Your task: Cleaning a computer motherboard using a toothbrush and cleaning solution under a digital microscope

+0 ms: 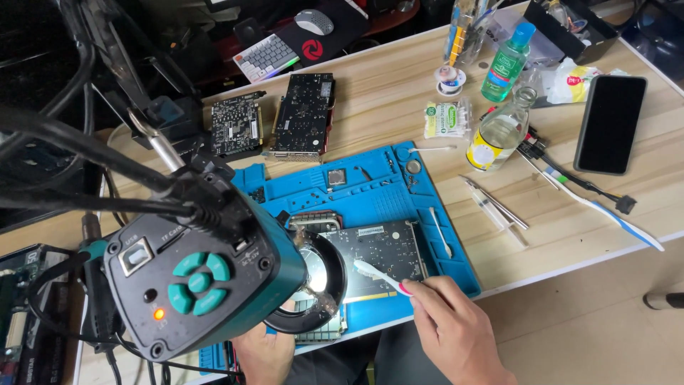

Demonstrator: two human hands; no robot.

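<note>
Right hand (456, 331): near edge of the bench (399, 93), fingers pinched on the handle of a white toothbrush (377, 275).
Toothbrush: bristle end points far-left and rests on the circuit board (381, 249).
Circuit board: dark, lies flat on the blue mat (399, 196), near-centre, its left part under the ring light (324, 281).
Left hand (263, 353): near edge, mostly hidden under the microscope camera (189, 281); cannot tell how the fingers are set or whether they hold anything.
Microscope camera: teal and black body with teal buttons and an orange lamp lit, on a boom arm, left foreground.
Far left of mat: two more dark boards (274, 121) side by side on the bench.
Right of mat: clear glass bottle (499, 132), green bottle (507, 63) with blue cap, box of cotton swabs (447, 119), tweezers (496, 203).
Far right: black phone (610, 123) face up; a second toothbrush (605, 210), near the bench edge.
</note>
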